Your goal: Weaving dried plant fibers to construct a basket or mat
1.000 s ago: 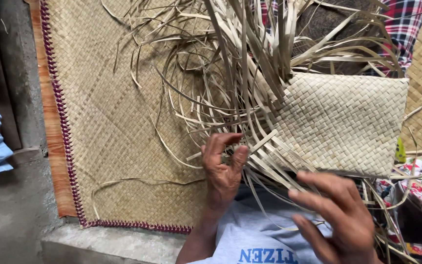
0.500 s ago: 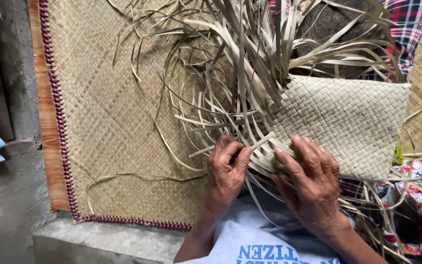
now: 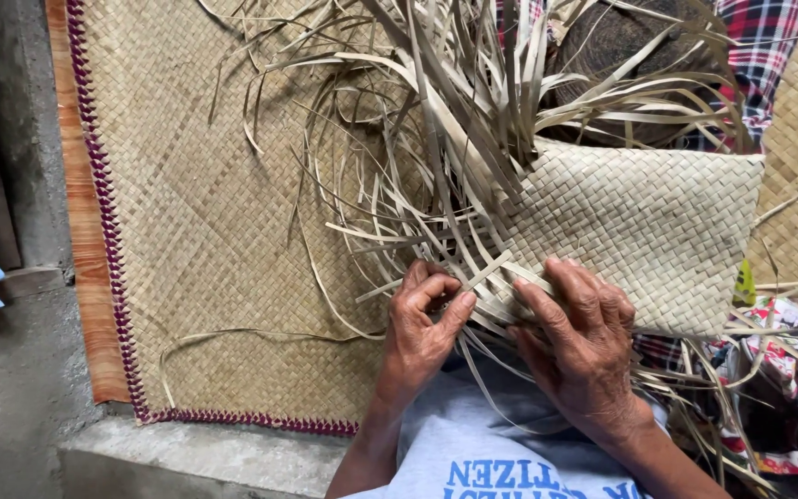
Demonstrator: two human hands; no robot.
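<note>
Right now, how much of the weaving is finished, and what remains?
Done: a tight rectangular woven panel, closed along its right side. In hand: at its lower left edge, the left hand pinches a strip while the right hand presses the weave flat beside it. Left: many loose strips stick out unwoven from the panel's left and top, so that part is open. It all lies over a big mat.

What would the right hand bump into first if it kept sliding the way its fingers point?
The right hand points up and left, along the woven panel. It would probably first meet the loose strips sticking out from the panel's unfinished edge, though depth is hard to judge.
</note>
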